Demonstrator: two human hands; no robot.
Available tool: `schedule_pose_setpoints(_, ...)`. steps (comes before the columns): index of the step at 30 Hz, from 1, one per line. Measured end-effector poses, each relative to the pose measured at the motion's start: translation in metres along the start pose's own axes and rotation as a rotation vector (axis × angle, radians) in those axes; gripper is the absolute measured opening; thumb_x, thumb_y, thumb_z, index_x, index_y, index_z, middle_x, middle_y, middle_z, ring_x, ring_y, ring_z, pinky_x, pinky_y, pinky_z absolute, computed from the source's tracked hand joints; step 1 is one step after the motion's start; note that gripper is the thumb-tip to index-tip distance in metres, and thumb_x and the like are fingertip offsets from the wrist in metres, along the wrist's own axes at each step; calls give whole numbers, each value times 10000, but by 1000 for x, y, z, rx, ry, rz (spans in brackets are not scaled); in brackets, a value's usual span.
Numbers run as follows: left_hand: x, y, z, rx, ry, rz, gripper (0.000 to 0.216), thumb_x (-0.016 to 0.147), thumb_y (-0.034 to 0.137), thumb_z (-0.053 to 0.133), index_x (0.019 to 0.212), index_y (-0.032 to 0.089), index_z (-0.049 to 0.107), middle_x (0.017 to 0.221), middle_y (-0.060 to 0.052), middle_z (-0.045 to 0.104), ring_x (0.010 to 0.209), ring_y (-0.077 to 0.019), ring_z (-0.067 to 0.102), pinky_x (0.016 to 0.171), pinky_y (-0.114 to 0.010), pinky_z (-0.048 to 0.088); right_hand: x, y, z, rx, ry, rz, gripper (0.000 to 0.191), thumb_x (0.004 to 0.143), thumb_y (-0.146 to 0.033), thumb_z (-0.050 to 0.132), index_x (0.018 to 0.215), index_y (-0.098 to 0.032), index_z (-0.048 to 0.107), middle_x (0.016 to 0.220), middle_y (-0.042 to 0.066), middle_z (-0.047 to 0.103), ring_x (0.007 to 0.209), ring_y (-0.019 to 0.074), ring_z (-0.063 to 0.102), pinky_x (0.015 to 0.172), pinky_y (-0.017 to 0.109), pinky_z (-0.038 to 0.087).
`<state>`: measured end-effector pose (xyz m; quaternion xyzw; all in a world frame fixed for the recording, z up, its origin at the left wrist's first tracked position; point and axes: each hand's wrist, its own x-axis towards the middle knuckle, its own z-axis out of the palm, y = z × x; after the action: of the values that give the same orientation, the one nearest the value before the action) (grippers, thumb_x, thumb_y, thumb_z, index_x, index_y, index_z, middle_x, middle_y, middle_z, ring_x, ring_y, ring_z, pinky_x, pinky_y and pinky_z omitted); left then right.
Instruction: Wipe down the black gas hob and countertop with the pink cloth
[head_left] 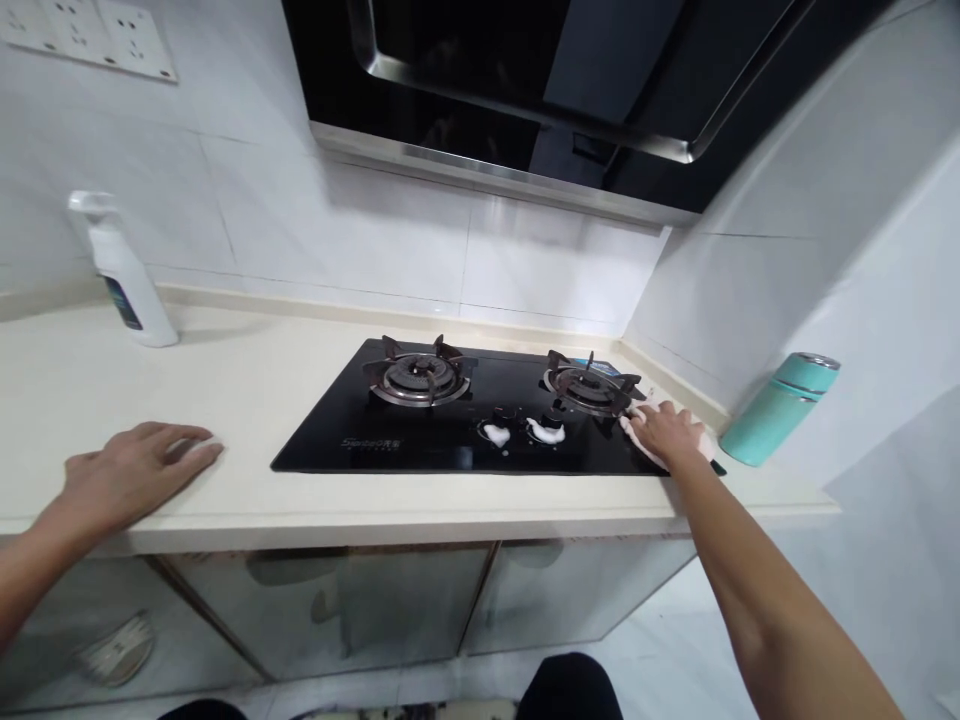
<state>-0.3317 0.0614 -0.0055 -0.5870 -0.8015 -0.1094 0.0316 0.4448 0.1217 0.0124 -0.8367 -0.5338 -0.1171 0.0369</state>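
Observation:
My right hand (666, 432) presses a pale pink cloth (703, 440) flat onto the front right corner of the black glass hob (420, 450), beside the right burner (589, 387). Its fingers lie spread over the cloth. Two blobs of white foam (525, 432) cover the knobs at the hob's front middle. The left burner (417, 376) is bare. My left hand (139, 468) rests flat on the cream countertop (247, 400), left of the hob, fingers stretched out and holding nothing.
A white spray bottle (124, 275) stands at the back left of the counter. A teal flask (780, 408) stands at the right by the wall. A black range hood (540, 90) hangs above. Cabinet doors (337, 600) are below.

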Motion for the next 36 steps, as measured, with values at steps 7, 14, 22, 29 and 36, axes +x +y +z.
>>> schedule_pose_setpoints(7,11,-4,7,-17,-18,-10,833,808,821,277,1333,349,719,1550,-67,606,1452,-403,487,1169,-601,356,-80,-36,-26,-75,120,-107,455,1060,-496,431,1370,-311,707,1368,153,576,1219,364,539,995,538,421)
schedule_pose_setpoints(14,1,8,-6,13,-42,22,861,843,791,235,1361,287,703,1571,-105,579,1425,-414,509,1155,-625,371,-165,-65,-37,-54,213,-278,393,1032,-445,485,1287,-304,749,1294,158,601,1092,353,556,882,479,437)
schedule_pose_setpoints(22,7,3,2,45,4,18,907,833,820,209,1432,310,660,1600,-120,560,1485,-391,455,1143,-607,366,-129,8,-19,63,156,-32,454,1040,-464,406,1348,-327,710,1339,141,585,1142,354,554,953,519,450)
schedule_pose_setpoints(29,-4,12,-10,23,-26,21,866,802,831,251,1382,369,700,1470,-27,686,1475,-403,468,1163,-591,334,-82,121,-1,150,14,310,553,1028,-497,375,1457,-256,626,1459,205,532,1279,437,495,1011,608,396)
schedule_pose_setpoints(36,-2,13,-5,36,-27,29,875,830,834,230,1363,314,690,1545,-53,622,1434,-393,490,1138,-606,362,-107,96,3,92,123,296,531,1021,-529,386,1346,-253,701,1417,181,544,1293,416,478,1018,595,375)
